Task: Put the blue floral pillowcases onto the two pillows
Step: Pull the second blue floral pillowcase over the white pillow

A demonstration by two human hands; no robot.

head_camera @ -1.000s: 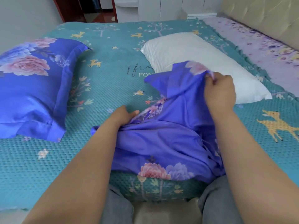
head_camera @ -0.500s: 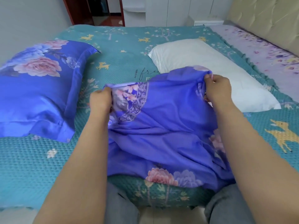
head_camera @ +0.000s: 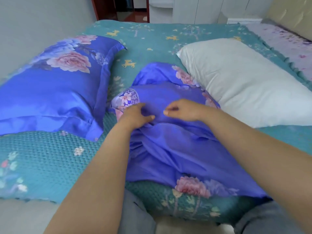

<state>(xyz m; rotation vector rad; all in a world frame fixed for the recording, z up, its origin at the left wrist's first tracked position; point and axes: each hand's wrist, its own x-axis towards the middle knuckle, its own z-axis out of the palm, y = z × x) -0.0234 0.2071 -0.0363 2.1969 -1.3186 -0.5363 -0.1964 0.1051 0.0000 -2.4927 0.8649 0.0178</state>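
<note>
Reaching forward from the near edge of the bed (head_camera: 50, 154), both bare forearms angle inward over the loose blue floral pillowcase (head_camera: 168, 146), which lies rumpled across the teal quilted cover with its near hem hanging over the bed's edge just above the person's grey trouser legs (head_camera: 135, 215). The left hand (head_camera: 135, 115) rests on the cloth near its middle, fingers curled and thumb pointing right, bunching a fold of the fabric beneath it. The right hand (head_camera: 184, 109) is close beside it, wrist bent, fingers loosely curled with the tips turned toward the left hand; whether it pinches the cloth cannot be told. Beyond the hands the pillowcase runs away up the bed, its far right edge touching the bare white pillow (head_camera: 244, 81), which lies at the right. At the left, apart from the loose case, lies a pillow already in its blue floral cover (head_camera: 55, 85). Behind the bed stand white cupboards (head_camera: 194, 9).
</note>
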